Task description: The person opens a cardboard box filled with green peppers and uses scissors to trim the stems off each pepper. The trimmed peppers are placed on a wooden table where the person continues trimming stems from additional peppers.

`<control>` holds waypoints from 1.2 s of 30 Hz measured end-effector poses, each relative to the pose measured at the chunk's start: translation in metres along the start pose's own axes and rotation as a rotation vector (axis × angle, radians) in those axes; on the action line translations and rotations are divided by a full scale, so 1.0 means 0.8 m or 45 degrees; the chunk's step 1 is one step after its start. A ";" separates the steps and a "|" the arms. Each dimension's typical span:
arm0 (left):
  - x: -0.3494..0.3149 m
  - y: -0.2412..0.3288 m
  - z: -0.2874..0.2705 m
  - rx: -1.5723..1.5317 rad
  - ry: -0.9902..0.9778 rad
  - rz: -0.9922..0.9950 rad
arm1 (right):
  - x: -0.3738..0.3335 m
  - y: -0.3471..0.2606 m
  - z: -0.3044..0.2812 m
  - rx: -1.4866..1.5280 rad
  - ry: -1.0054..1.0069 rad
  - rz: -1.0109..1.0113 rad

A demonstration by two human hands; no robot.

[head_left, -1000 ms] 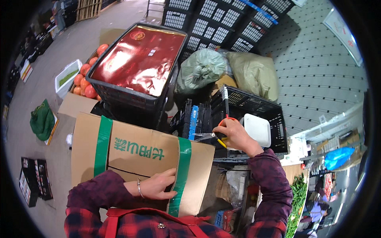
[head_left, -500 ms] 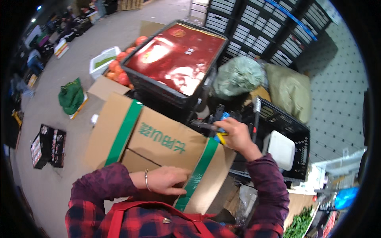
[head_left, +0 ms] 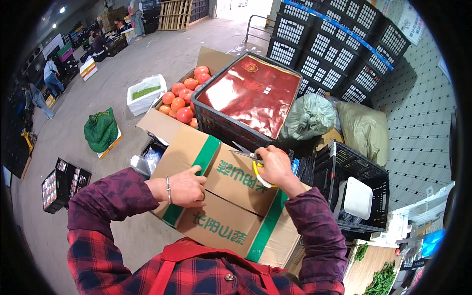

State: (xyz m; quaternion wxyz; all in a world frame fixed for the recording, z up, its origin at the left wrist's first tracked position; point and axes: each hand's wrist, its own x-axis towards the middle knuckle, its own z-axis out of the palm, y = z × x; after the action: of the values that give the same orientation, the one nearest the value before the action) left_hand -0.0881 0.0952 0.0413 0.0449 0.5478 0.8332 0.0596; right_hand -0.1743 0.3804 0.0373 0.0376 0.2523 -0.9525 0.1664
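Observation:
A large cardboard box [head_left: 223, 196] with green print lies in front of me, its top flaps meeting at a middle seam. Green tape [head_left: 205, 153] runs over its left side, and a second green strip [head_left: 268, 228] crosses the right. My left hand [head_left: 186, 188] rests on the box at the left strip, index finger stretched onto the tape, other fingers partly bent. In my right hand [head_left: 275, 166] are scissors [head_left: 258, 173] with yellow handles. Their blades, slightly apart, point left above the far edge of the box.
Beyond the box stands a black crate [head_left: 231, 118] topped with shiny red packaging, beside tomatoes [head_left: 184, 115] in a carton. Right of me, a black crate [head_left: 330, 172] holds a white tray [head_left: 358, 198]. Stacked crates [head_left: 319, 49] and filled bags [head_left: 364, 130] stand behind. People work far left.
My left hand has shifted left and forward from the right tape to the left one. The scissors have moved left over the box. The view has tilted up, and the box sits differently.

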 end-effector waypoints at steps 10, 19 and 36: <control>-0.016 -0.023 0.002 -0.105 0.198 0.207 | 0.043 -0.022 0.031 0.053 -0.143 0.034; -0.021 -0.028 0.003 -0.102 0.229 0.273 | 0.013 -0.012 0.022 -0.118 0.041 0.017; -0.039 -0.035 0.013 -0.148 0.387 0.282 | 0.005 -0.055 0.013 0.029 -0.151 -0.107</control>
State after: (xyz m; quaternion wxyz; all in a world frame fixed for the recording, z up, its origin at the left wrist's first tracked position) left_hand -0.0993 0.0562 0.0270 -0.0565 0.6172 0.7603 0.1943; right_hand -0.1560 0.3389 0.0412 -0.0148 0.3017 -0.9397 0.1604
